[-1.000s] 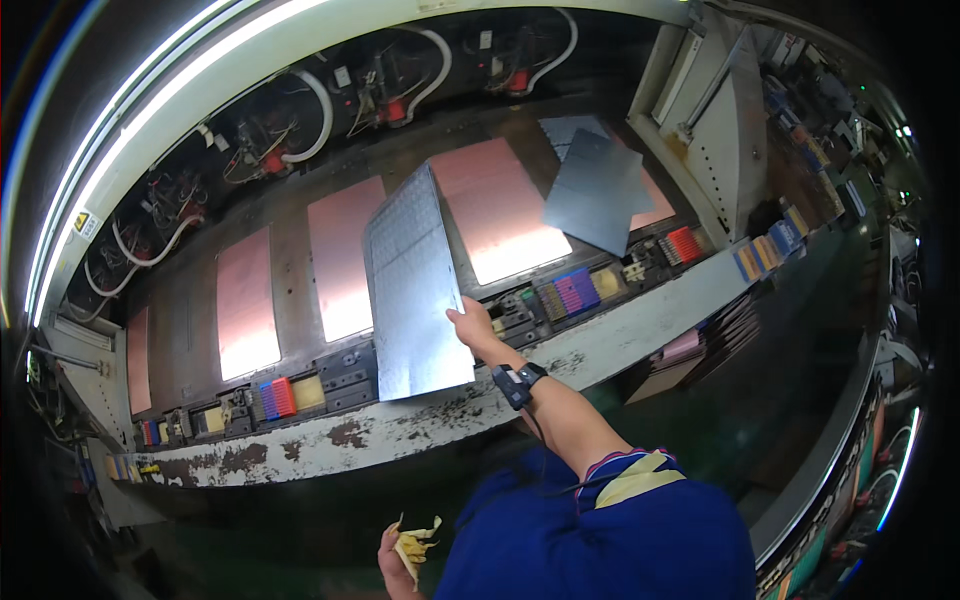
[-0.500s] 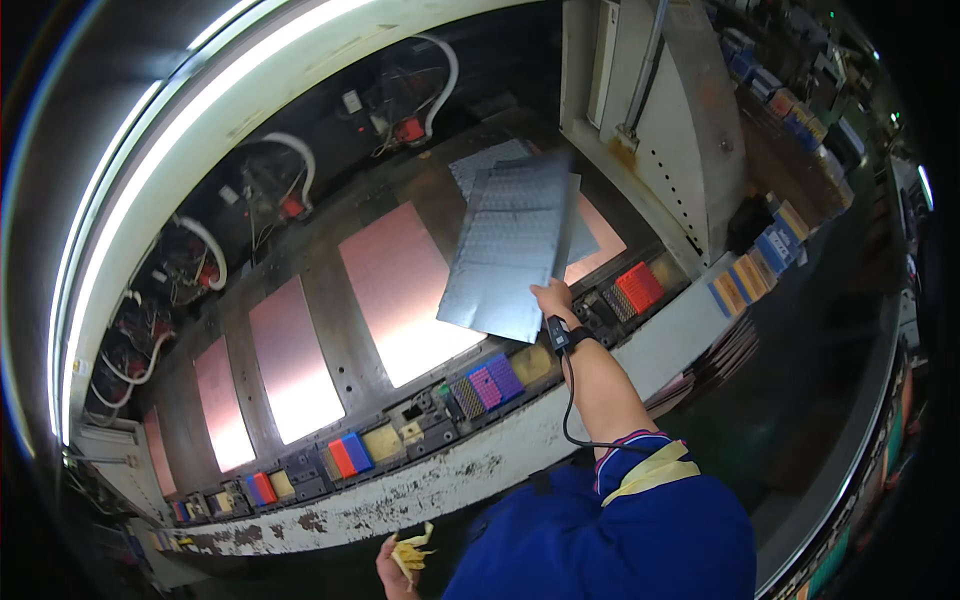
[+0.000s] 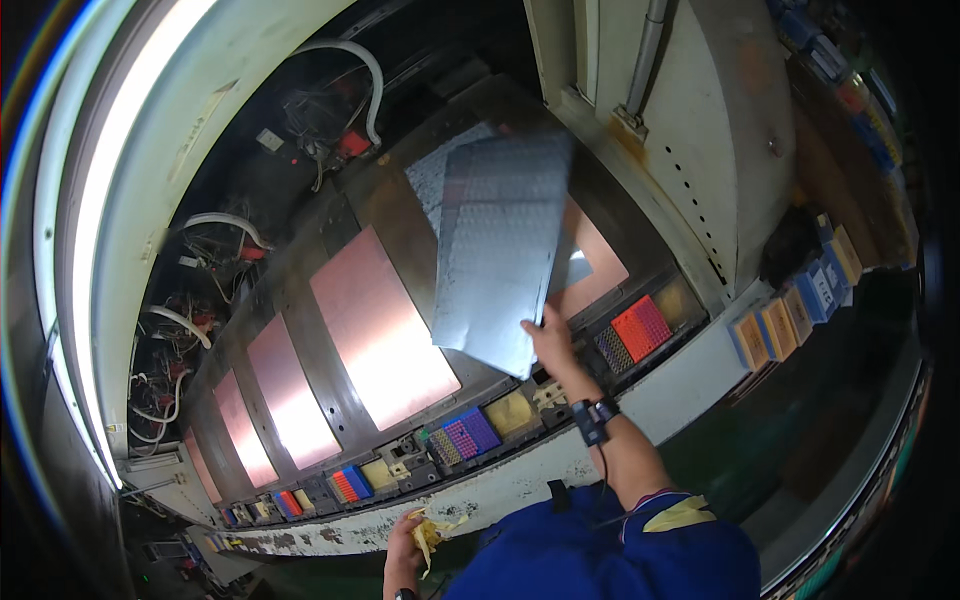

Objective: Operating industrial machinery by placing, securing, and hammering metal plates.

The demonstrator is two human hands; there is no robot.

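My right hand [image 3: 549,338] grips the near right edge of a thin silver-grey sheet [image 3: 492,250], which is tilted above the machine bed. Part of a mottled grey sheet [image 3: 432,180] shows behind its far left side. Under and beside the held sheet lies a copper-coloured panel [image 3: 600,262], partly covered. To the left a larger copper panel [image 3: 375,330] rests flat on the bed. Crumpled yellow strips, like tape [image 3: 428,532], are bunched in my closed left hand [image 3: 402,540], low in front of the machine's front edge.
More copper panels [image 3: 290,385] lie along the dark metal bed [image 3: 330,400]. Racks of purple [image 3: 472,432] and red drill-bit-like pieces [image 3: 641,328] line its front. White hoses [image 3: 375,90] hang behind. Blue and tan boxes [image 3: 780,325] stand at the right.
The view has turned and shifted. My right hand still holds the sheet, which now stands more upright in the picture. My left hand has come up a little with the yellow strips.
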